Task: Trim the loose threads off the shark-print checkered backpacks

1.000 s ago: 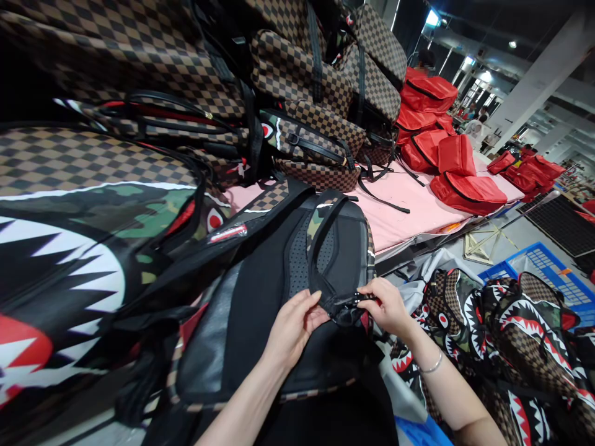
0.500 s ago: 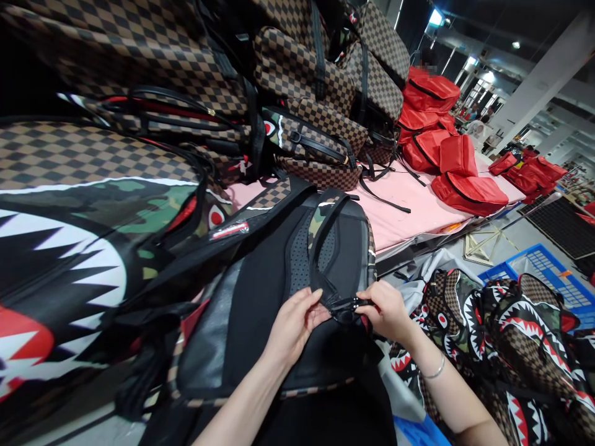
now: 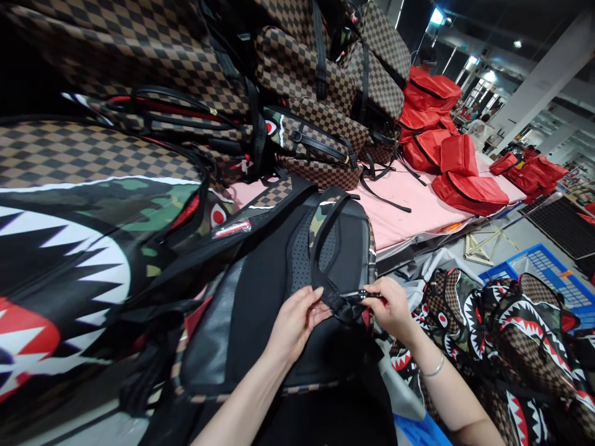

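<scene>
Left hand: the left hand (image 3: 294, 322) rests on the black back panel of the backpack (image 3: 279, 310), its fingertips pinched on the near end of the shoulder strap (image 3: 320, 248).
Right hand: the right hand (image 3: 393, 310), a bracelet (image 3: 433, 370) at its wrist, grips the black strap buckle (image 3: 354, 300) between thumb and fingers.
Backpack: lies back side up at the near edge of the pink table (image 3: 409, 217), straight in front of the person.
Left: a large shark-mouth bag (image 3: 69, 260) lies just beside the backpack.
Far: checkered brown bags (image 3: 302, 68) are stacked high.
Far right: red bags (image 3: 446, 155) sit on the table.
Near right: more shark-print bags (image 3: 511, 334) are heaped on the floor, by a blue crate (image 3: 553, 272).
</scene>
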`<control>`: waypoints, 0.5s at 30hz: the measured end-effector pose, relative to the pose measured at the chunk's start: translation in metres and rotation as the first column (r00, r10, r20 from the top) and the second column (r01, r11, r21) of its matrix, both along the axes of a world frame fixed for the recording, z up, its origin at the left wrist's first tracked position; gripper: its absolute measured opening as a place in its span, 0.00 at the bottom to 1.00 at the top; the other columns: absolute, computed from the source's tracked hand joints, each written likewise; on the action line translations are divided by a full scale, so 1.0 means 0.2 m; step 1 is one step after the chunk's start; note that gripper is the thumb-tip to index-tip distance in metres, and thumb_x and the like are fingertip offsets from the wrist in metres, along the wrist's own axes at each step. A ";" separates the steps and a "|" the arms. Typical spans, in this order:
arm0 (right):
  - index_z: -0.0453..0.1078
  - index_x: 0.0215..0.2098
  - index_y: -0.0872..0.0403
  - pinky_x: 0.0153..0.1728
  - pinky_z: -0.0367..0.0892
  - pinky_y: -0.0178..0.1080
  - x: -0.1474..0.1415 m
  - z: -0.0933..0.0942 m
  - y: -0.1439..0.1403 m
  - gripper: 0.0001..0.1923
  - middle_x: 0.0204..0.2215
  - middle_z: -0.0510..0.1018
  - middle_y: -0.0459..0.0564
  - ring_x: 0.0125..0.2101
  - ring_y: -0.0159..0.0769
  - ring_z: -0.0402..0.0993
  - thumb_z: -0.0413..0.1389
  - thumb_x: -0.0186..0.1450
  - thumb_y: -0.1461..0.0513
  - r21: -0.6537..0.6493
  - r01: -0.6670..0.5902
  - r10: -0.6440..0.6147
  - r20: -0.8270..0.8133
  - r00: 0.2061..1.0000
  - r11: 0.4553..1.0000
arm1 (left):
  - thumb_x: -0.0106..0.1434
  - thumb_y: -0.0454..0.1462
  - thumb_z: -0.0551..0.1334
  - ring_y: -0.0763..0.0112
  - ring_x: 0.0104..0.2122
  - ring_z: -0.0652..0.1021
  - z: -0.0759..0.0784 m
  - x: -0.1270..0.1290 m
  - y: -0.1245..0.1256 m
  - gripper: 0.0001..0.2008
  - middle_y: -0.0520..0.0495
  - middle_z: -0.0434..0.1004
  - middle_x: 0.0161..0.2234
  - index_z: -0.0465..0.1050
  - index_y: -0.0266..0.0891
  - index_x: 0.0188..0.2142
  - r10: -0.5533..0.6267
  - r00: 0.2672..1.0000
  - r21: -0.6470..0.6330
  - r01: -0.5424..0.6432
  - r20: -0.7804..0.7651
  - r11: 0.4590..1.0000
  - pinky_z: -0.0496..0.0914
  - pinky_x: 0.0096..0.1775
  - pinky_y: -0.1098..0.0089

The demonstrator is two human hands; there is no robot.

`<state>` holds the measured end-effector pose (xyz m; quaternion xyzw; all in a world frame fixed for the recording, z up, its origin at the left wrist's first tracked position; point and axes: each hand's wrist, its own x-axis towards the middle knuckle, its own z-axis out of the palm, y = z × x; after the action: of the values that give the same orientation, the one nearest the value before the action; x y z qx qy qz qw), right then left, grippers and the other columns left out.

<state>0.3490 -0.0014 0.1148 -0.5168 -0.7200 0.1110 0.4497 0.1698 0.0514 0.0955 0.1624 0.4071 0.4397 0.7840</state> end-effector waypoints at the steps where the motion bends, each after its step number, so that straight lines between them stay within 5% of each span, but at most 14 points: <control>1: 0.67 0.33 0.53 0.33 0.63 0.38 0.02 0.00 0.00 0.02 0.28 0.73 0.48 0.30 0.35 0.68 0.54 0.62 0.63 0.014 -0.002 0.001 0.082 0.997 1.000 | 0.46 0.31 0.68 0.77 0.18 0.71 0.00 0.00 0.00 0.14 0.56 0.65 0.16 0.60 0.37 0.23 0.002 1.000 0.000 -0.002 0.001 1.000 0.73 0.23 0.74; 10: 0.69 0.36 0.55 0.33 0.63 0.38 -0.01 -0.02 0.00 0.09 0.28 0.74 0.51 0.30 0.36 0.67 0.49 0.66 0.59 0.011 -0.027 0.020 0.407 0.913 1.000 | 0.48 0.31 0.66 0.77 0.18 0.71 0.01 0.01 -0.01 0.11 0.54 0.66 0.16 0.62 0.36 0.22 -0.003 1.000 0.004 0.004 -0.014 1.000 0.73 0.24 0.74; 15: 0.68 0.31 0.54 0.32 0.61 0.38 -0.03 -0.01 -0.01 0.10 0.25 0.73 0.50 0.28 0.36 0.66 0.48 0.66 0.60 0.026 0.036 -0.044 0.401 0.915 0.999 | 0.47 0.32 0.67 0.77 0.19 0.71 0.02 0.00 -0.01 0.12 0.55 0.64 0.17 0.62 0.37 0.22 0.004 0.999 -0.001 -0.004 -0.032 1.000 0.73 0.25 0.74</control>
<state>0.3431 -0.0027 0.1124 -0.5390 -0.7871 -0.0132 0.2995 0.1706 0.0489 0.0985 0.1683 0.4201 0.4385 0.7765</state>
